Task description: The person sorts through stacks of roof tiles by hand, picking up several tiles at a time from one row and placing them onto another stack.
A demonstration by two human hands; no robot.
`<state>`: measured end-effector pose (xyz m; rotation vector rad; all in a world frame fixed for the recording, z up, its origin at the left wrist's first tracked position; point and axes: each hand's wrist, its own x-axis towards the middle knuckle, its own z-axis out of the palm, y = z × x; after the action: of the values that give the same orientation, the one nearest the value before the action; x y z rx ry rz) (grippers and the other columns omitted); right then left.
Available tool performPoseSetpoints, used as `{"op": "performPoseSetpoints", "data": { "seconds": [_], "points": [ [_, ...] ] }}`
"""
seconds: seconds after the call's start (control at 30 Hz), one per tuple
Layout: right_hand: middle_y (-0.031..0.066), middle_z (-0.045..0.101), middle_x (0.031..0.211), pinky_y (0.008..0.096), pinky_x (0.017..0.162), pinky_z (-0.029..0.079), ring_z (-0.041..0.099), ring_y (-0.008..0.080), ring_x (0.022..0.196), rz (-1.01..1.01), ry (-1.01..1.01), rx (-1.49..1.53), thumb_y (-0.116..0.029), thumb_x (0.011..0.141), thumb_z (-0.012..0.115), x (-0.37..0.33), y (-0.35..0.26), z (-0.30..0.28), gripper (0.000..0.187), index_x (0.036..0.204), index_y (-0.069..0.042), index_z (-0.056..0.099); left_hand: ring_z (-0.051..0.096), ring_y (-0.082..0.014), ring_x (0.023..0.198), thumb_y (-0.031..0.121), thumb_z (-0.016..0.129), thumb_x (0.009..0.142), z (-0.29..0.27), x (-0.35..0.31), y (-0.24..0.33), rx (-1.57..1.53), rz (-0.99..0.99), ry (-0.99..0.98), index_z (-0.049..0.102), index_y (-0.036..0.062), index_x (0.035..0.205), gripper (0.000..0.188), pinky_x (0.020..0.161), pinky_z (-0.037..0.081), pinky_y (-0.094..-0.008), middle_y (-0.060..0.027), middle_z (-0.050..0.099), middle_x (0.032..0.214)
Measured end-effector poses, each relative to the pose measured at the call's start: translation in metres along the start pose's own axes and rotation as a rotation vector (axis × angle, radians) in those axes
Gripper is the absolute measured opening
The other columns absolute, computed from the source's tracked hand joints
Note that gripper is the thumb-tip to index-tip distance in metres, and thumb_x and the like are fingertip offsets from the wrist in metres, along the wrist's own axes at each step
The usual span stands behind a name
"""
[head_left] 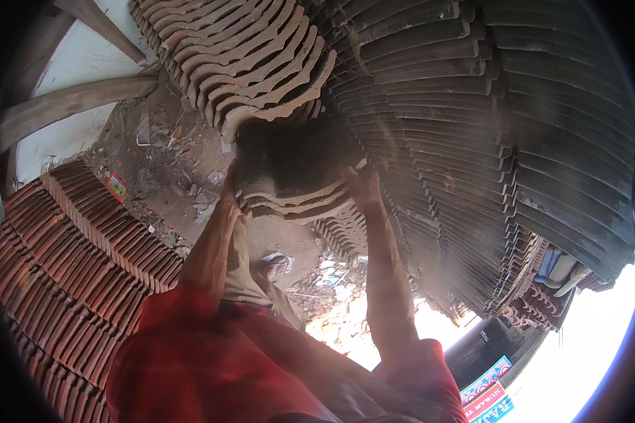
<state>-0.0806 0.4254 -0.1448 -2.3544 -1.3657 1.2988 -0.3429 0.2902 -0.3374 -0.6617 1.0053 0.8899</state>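
Between my two hands is a short stack of curved clay roof tiles (296, 158), dark on the upper face with pale brown edges. My left hand (230, 189) grips the stack's left side. On the opposite side my right hand (363, 185) is closed on the edge, fingers partly hidden. Just beyond it, a row of wavy pale brown tiles (254, 63) stands packed together; its near end meets or comes very close to the held stack, and I cannot tell whether they touch.
Tall rows of dark grey tiles (437, 120) rise close on my right. Reddish tiles (85, 268) stand in rows at the left. Rubble and broken pieces (328, 282) litter the dirt ground (169, 169). Wooden beams (71, 106) cross at the upper left.
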Motion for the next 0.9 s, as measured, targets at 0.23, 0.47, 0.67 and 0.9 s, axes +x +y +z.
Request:
{"op": "performPoseSetpoints", "data": {
  "seconds": [0.23, 0.47, 0.67, 0.9],
  "points": [
    [0.0097, 0.067, 0.090, 0.0319, 0.069, 0.050, 0.060, 0.0160, 0.077, 0.454, 0.156, 0.860, -0.023, 0.085, 0.063, -0.237, 0.183, -0.023, 0.038, 0.106, 0.008, 0.064, 0.057, -0.0250, 0.115, 0.068, 0.062, 0.080, 0.040, -0.122, -0.065, 0.814, -0.073, 0.178, 0.046, 0.0099, 0.142, 0.086, 0.093, 0.048, -0.0440, -0.0107, 0.055, 0.134],
    [0.0120, 0.067, 0.087, 0.0322, 0.069, 0.051, 0.061, 0.0157, 0.075, 0.594, 0.340, 1.015, -0.030, 0.083, 0.064, -0.422, 0.333, -0.059, 0.042, 0.106, 0.005, 0.064, 0.051, -0.0223, 0.124, 0.065, 0.060, 0.083, 0.046, -0.199, -0.250, 1.283, -0.145, 0.282, 0.049, 0.0201, 0.139, 0.073, 0.100, 0.044, -0.0418, -0.0041, 0.052, 0.136],
    [0.0107, 0.067, 0.091, 0.0319, 0.072, 0.051, 0.062, 0.0167, 0.081, 0.714, 0.624, 1.351, -0.026, 0.083, 0.066, -0.560, 0.475, -0.059, 0.039, 0.109, 0.004, 0.064, 0.061, -0.0285, 0.108, 0.060, 0.058, 0.088, 0.047, -0.247, -0.449, 1.398, -0.277, 0.078, 0.052, 0.0102, 0.134, 0.068, 0.092, 0.052, -0.0406, -0.0090, 0.059, 0.127],
    [0.0088, 0.066, 0.096, 0.0313, 0.075, 0.049, 0.060, 0.0156, 0.083, 0.753, 1.008, 1.341, -0.022, 0.086, 0.066, -0.693, 0.545, -0.173, 0.038, 0.113, 0.005, 0.061, 0.061, -0.0267, 0.109, 0.059, 0.060, 0.088, 0.076, -0.285, -0.673, 1.619, -0.448, -0.080, 0.052, 0.0139, 0.134, 0.065, 0.091, 0.052, -0.0437, -0.0098, 0.059, 0.126]
  ]
}}
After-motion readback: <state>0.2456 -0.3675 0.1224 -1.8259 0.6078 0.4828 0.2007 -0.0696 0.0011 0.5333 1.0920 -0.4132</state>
